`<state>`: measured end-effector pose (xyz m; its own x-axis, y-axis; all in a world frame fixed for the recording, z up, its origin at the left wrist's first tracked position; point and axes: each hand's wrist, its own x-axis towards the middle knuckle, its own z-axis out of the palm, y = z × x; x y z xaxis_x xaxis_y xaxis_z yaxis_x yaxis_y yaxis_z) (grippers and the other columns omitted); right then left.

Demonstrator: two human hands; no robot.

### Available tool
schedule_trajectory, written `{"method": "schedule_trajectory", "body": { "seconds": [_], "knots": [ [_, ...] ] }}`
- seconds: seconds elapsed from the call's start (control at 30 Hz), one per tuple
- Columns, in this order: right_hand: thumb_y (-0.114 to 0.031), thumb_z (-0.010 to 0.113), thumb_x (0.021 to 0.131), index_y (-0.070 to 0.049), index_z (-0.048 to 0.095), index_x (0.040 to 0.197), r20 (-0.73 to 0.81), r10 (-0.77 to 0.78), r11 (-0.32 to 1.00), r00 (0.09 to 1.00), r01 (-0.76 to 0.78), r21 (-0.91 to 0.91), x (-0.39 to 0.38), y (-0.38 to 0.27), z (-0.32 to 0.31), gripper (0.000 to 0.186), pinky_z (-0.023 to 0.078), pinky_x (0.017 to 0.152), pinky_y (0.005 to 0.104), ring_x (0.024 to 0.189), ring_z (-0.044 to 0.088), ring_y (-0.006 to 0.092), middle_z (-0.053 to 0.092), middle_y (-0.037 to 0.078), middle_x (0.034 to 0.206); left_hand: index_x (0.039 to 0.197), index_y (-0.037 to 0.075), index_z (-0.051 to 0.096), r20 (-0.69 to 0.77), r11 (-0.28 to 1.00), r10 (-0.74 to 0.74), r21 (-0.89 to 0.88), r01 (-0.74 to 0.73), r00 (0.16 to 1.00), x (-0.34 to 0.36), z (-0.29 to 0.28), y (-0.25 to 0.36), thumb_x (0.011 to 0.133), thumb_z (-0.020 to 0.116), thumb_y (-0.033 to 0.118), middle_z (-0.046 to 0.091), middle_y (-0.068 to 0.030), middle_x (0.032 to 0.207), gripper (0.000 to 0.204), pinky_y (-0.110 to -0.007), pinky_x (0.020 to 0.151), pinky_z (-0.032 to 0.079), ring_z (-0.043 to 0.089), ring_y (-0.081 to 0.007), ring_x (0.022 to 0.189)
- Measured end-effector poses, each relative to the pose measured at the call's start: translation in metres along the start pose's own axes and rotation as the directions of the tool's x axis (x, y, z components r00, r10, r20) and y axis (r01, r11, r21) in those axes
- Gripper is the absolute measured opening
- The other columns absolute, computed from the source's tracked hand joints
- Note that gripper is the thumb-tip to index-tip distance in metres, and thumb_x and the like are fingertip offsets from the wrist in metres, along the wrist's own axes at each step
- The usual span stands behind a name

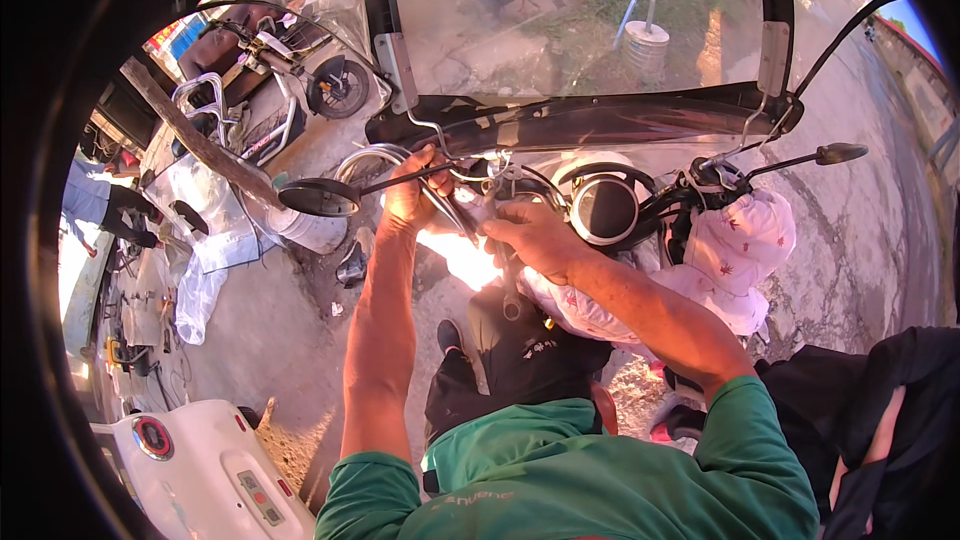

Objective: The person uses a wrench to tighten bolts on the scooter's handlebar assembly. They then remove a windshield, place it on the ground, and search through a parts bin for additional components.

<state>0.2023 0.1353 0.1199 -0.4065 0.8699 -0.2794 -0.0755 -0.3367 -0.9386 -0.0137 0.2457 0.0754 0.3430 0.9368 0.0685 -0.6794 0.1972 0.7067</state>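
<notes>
In front of me is the handlebar of a motor vehicle, with a round gauge [606, 209] in its middle. My left hand [415, 195] is closed around bent silver tubing or cable [372, 156], close beside the stem of the left mirror [320, 196]. Which of these its fingers press on is partly hidden. My right hand [535, 237] is closed on a wrench [511, 298], whose ring end hangs below the fingers. The wrench's upper end is hidden by the hand and handlebar parts. A pink patterned cloth cover [745, 250] wraps the right handlebar end.
A clear windshield [580, 30] rises beyond the handlebar, and the right mirror [840, 153] sticks out. At the left stand a wooden pole [195, 135], a white bucket [315, 228] and a parked two-wheeler [280, 90]. A white vehicle [205, 465] is at lower left. Another person [100, 202] is far left.
</notes>
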Motion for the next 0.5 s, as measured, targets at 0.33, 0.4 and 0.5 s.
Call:
{"method": "schedule_trajectory", "body": {
  "seconds": [0.33, 0.4, 0.5],
  "knots": [
    [-0.022, 0.054, 0.1, -0.003, 0.057, 0.104, -0.125, 0.0, 0.947, 0.992, 0.04, 0.319, 0.03, 0.024, 0.049, 0.02, 0.06, 0.068, 0.0369, 0.08, 0.067, 0.0183, 0.063, 0.008, 0.091, 0.123, -0.005, 0.054, -0.013, 1.0, 0.007, -0.002, -0.007, 1.0, -0.001, 0.004, 0.0, 0.095, 0.06, 0.02, 0.046, -0.0006, 0.062, 0.038, -0.027, 0.049, 0.04, 0.046, -0.0114, 0.054],
    [-0.023, 0.054, 0.1, -0.003, 0.06, 0.096, -0.121, -0.04, 0.933, 0.992, 0.08, 0.351, 0.026, 0.022, 0.047, 0.02, 0.056, 0.063, 0.0333, 0.076, 0.063, 0.0145, 0.062, 0.006, 0.088, 0.122, -0.005, 0.054, -0.002, 1.0, 0.008, 0.002, -0.008, 1.0, -0.001, 0.003, 0.0, 0.095, 0.06, 0.02, 0.047, -0.0008, 0.062, 0.038, -0.026, 0.05, 0.04, 0.046, -0.0114, 0.054],
    [-0.024, 0.056, 0.098, -0.004, 0.063, 0.097, 0.009, 0.121, 0.992, 0.993, -0.122, 0.02, 0.006, -0.004, 0.01, 0.021, 0.053, 0.061, 0.0315, 0.073, 0.063, 0.0147, 0.063, 0.004, 0.085, 0.121, -0.005, 0.056, 0.018, 1.0, 0.012, -0.002, -0.012, 1.0, -0.001, 0.002, -0.001, 0.096, 0.06, 0.02, 0.047, -0.0009, 0.063, 0.036, -0.026, 0.05, 0.04, 0.046, -0.0113, 0.054]
  ]
}}
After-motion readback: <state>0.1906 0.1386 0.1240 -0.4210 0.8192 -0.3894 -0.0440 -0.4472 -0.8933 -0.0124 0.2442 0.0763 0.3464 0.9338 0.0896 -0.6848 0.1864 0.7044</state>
